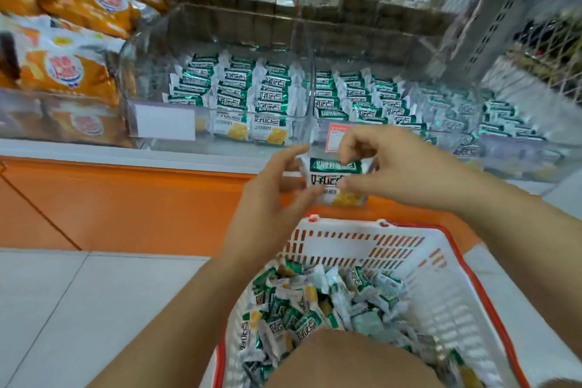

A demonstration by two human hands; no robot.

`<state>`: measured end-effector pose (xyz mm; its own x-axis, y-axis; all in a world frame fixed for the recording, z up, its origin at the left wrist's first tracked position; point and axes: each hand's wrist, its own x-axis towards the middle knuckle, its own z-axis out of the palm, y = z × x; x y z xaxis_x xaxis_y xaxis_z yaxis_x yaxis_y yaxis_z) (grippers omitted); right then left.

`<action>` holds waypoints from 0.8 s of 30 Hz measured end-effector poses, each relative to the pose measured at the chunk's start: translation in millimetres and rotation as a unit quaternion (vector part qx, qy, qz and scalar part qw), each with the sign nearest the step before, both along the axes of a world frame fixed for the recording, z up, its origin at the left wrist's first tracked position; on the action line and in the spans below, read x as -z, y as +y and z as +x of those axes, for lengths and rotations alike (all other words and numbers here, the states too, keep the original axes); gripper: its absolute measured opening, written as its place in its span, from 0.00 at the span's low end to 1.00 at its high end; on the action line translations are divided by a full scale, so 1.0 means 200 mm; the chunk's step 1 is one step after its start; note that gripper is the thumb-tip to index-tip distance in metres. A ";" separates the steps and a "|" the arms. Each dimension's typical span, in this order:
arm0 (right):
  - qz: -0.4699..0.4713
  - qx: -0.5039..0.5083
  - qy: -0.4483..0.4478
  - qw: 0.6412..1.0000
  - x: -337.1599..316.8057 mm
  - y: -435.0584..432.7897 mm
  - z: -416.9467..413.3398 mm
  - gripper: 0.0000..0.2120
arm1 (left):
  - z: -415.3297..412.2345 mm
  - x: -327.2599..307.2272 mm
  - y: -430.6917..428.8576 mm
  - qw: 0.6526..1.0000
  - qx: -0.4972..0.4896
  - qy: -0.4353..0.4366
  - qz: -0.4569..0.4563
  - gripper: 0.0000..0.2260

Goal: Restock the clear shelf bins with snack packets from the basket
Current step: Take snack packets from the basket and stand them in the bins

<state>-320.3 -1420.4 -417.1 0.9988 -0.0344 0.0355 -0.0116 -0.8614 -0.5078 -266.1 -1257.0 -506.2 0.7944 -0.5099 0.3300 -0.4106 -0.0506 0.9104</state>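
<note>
One green-and-white snack packet (334,178) is held in the air between both hands, face towards the camera, green band at its 12 o'clock edge and a yellow cracker picture at its 6 o'clock edge. The right hand (390,167) comes in from 3 o'clock. Its fingers (349,148) are curled over the top edge and the thumb presses the lower front, pinching the packet. The left hand (277,179) comes in from 9 o'clock, with its fingers (297,153) loosely spread at the upper left corner and its thumb on the lower left corner, so the packet sits framed between thumb and fingers on both sides.

At 6 o'clock from the packet stands the white, red-rimmed basket (346,244) on the tiled floor (63,309), with a jumbled heap of the same packets (302,309) inside. At 12 o'clock are the clear bins (148,82) on the shelf, with matching packets (239,88) standing in upright rows. An orange price tag (335,135) hangs on a bin front just above the right hand. At 10 o'clock lie orange snack bags (72,72).
</note>
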 end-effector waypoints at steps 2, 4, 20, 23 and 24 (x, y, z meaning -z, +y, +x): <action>-0.013 0.047 -0.096 0.994 -0.12 -0.06 0.03 0.11 | 0.08 -0.06 -0.01 0.994 -0.063 -0.087 -0.008 0.19; -0.012 0.092 -0.180 0.979 -0.20 -0.14 0.09 0.11 | 0.20 -0.09 -0.01 0.964 -0.161 -0.204 0.066 0.19; -0.094 0.064 0.020 0.993 0.05 -0.35 0.59 0.05 | 0.42 0.12 -0.05 0.839 -0.271 -0.379 0.282 0.36; -0.096 0.051 0.056 0.993 0.05 -0.35 0.60 0.03 | 0.42 0.14 -0.05 0.839 -0.273 -0.385 0.270 0.36; -0.094 0.051 0.072 0.992 0.04 -0.35 0.60 0.06 | 0.42 0.14 -0.06 0.840 -0.273 -0.385 0.269 0.36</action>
<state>-200.3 -1490.7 -425.1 0.9856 -0.1418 -0.0920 -0.1644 -0.9310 -0.3260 -181.3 -1268.2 -533.5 0.6141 -0.3797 0.6918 -0.6498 -0.7408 0.1702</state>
